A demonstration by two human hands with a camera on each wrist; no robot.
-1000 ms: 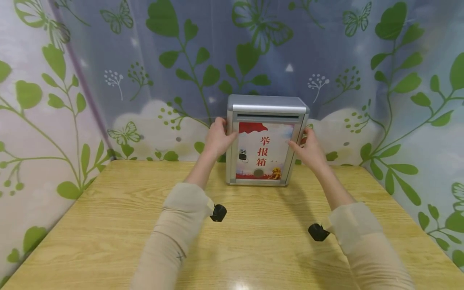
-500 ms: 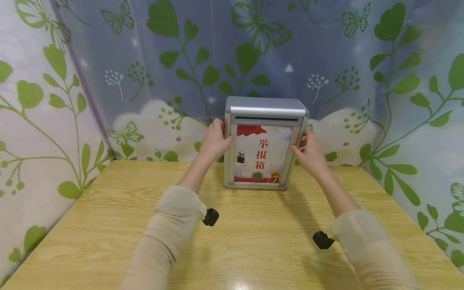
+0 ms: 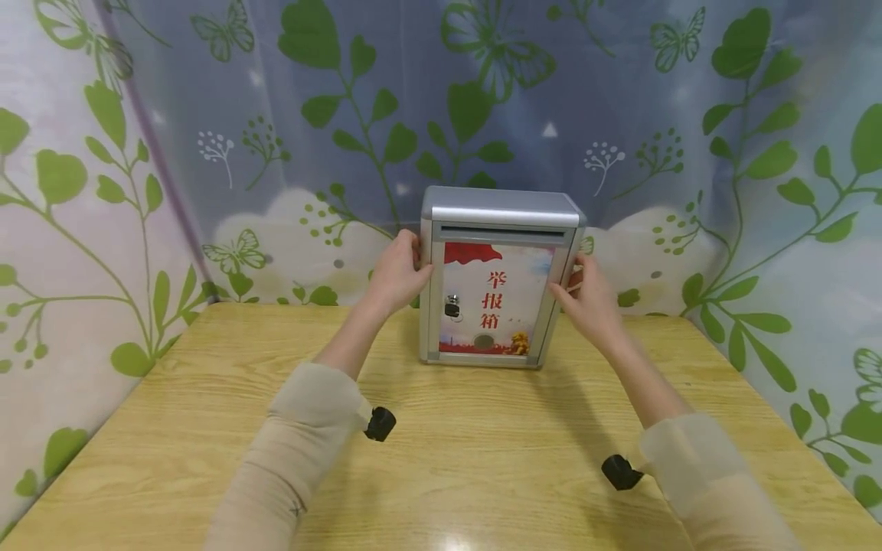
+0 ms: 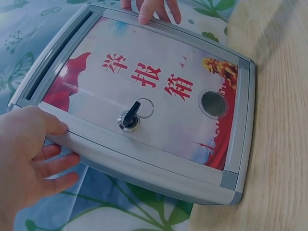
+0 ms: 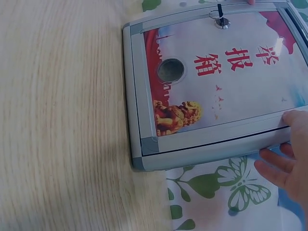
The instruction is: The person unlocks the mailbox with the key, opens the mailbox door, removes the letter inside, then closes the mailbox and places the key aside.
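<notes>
A silver metal suggestion box (image 3: 499, 200) stands on the table at its far side in the head view. Red characters run down its printed front door. My left hand (image 3: 396, 274) holds its left side, with the thumb on the front frame. On the opposite side my right hand (image 3: 594, 304) grips it the same way, the thumb (image 5: 290, 117) on the frame's edge. A lock (image 4: 128, 123) with a black key (image 4: 132, 112) and ring sits in the door, near the left hand. Above the door runs a narrow slot (image 3: 501, 234). The box's back is hidden.
The box's lower end meets the wood-grain table (image 3: 468, 451). Behind it hangs a curtain (image 3: 331, 153) printed with leaves and butterflies, which also covers both sides. Small black wrist cameras (image 3: 380, 423) jut from the sleeves.
The box has slid a little toward me and slightly left, both hands moving with it. Both thumbs have shifted outward toward the frame's edges.
</notes>
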